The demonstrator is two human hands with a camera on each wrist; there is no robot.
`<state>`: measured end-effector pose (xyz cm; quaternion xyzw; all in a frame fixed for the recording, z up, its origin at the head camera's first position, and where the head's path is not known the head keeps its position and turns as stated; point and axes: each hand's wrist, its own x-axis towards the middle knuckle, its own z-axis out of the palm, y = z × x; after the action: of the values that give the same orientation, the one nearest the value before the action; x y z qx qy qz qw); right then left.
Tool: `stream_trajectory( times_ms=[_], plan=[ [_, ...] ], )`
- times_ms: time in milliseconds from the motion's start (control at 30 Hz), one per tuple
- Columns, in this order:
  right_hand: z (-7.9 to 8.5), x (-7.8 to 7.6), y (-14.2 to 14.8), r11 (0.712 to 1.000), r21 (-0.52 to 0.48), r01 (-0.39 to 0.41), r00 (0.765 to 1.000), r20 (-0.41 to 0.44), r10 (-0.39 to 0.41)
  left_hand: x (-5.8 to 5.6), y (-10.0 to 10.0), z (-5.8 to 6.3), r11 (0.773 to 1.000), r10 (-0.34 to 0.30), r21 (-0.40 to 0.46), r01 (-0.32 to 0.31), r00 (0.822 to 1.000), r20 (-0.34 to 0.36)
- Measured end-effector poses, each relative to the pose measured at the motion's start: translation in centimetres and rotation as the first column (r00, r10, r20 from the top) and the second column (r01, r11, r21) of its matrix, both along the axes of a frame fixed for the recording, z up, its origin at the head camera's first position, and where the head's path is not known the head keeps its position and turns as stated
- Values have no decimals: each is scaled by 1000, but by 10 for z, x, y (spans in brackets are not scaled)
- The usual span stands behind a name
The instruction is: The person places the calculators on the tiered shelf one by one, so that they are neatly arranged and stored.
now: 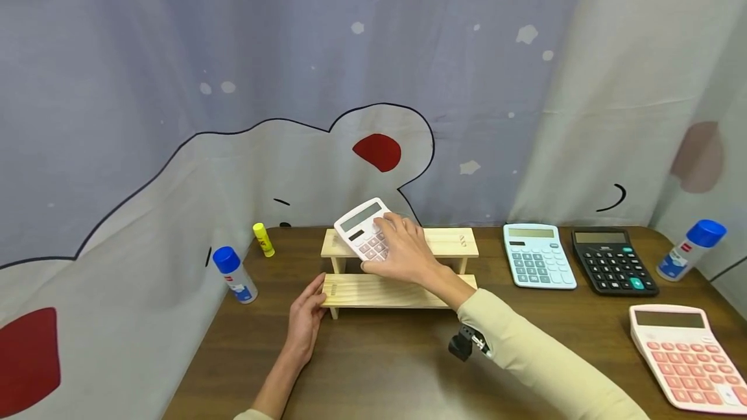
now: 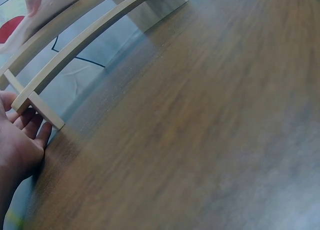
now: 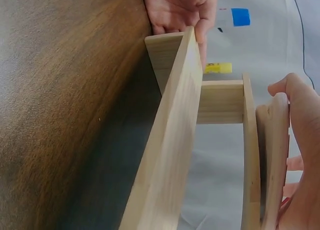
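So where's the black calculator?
Head view, right side: the black calculator lies on the wooden table between the light-blue calculator and a blue-capped bottle.

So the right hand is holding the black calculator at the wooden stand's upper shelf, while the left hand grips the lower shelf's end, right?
Not quite: the head view shows the right hand holding a pale calculator; the black calculator lies on the table. The rest is right.

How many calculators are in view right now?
4: a pale calculator in the right hand, at the wooden stand's upper tier; a light-blue one right of the stand; a black one beside that; a pink one at the picture's right edge. None appears hidden.
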<state>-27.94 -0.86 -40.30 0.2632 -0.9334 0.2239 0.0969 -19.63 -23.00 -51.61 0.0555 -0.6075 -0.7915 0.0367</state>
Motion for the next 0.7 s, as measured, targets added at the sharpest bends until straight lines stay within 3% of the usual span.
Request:
stream_trajectory(
  times_ms=[167, 500, 700],
  plan=[
    [-3, 0, -2, 1000, 9, 4, 1000, -23, -3, -1, 0, -1, 1000, 4, 4, -4, 1000, 3],
    [-5, 0, 4, 993, 119, -23, 999, -45, 29, 0, -2, 1, 1000, 3, -6, -3, 1000, 5],
    [-7, 4, 26, 996, 53, -65, 995, -72, 68, 0, 0, 0, 1000, 4, 13, -4, 1000, -5]
  ],
)
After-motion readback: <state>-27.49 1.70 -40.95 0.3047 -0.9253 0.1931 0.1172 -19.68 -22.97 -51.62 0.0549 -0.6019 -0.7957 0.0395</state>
